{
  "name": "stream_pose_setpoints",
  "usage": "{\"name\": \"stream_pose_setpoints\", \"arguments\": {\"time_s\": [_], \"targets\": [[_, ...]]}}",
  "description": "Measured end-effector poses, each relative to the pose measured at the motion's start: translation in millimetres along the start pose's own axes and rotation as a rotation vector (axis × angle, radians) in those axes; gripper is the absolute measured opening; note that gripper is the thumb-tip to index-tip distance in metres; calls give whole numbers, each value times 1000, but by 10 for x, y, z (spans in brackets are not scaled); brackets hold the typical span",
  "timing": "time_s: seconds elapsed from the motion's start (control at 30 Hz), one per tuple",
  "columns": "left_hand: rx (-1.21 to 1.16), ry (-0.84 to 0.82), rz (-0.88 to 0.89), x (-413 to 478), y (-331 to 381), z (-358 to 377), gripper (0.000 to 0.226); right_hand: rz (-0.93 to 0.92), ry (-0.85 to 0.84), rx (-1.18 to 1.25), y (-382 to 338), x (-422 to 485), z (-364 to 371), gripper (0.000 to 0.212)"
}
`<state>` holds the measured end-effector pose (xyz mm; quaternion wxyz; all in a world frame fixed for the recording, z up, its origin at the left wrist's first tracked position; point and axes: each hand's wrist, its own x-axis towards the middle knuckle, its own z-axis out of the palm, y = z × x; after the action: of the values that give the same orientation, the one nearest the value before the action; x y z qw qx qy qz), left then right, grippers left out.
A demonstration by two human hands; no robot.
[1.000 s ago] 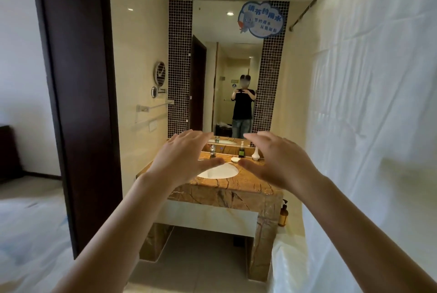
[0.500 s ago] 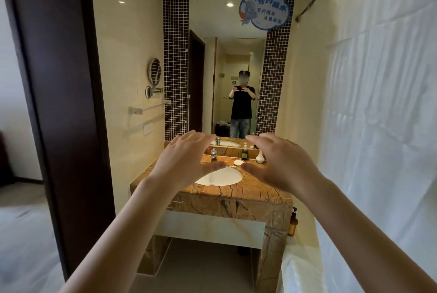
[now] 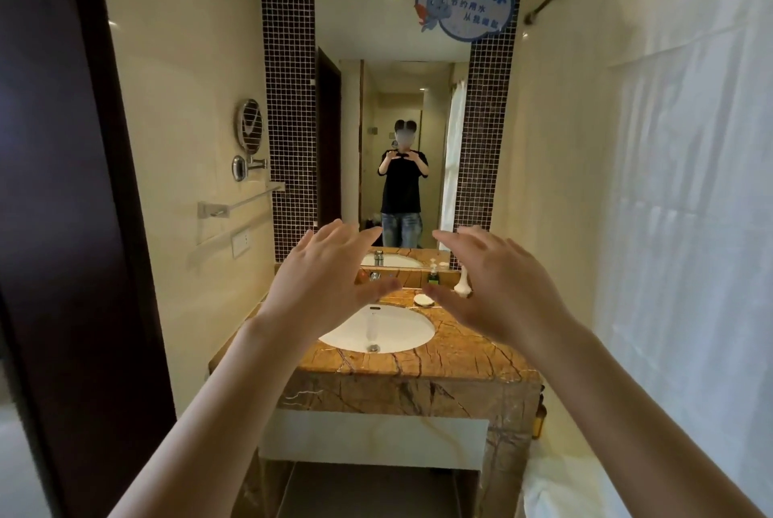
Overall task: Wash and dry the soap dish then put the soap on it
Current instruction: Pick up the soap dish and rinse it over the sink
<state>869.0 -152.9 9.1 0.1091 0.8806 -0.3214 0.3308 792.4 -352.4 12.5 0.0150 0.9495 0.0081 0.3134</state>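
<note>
My left hand and right hand are spread wide, empty; I'd step closer, then lift the soap dish gently.

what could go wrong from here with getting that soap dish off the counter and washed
The soap dish sits close to a tall white vase and a dark pump bottle, so the right hand reaching in might knock either over. The polished stone counter looks hard: a wet dish slipping from the left hand could chip.

White soap dish (round) behind the basin
</note>
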Motion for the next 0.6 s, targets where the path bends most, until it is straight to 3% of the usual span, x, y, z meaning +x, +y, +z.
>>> {"name": "stream_pose_setpoints", "arguments": {"time_s": [0.6], "targets": [[-25,-42,-26,1115,-916,1200,86,-3,-28,4,383,1384,1199,79]]}}
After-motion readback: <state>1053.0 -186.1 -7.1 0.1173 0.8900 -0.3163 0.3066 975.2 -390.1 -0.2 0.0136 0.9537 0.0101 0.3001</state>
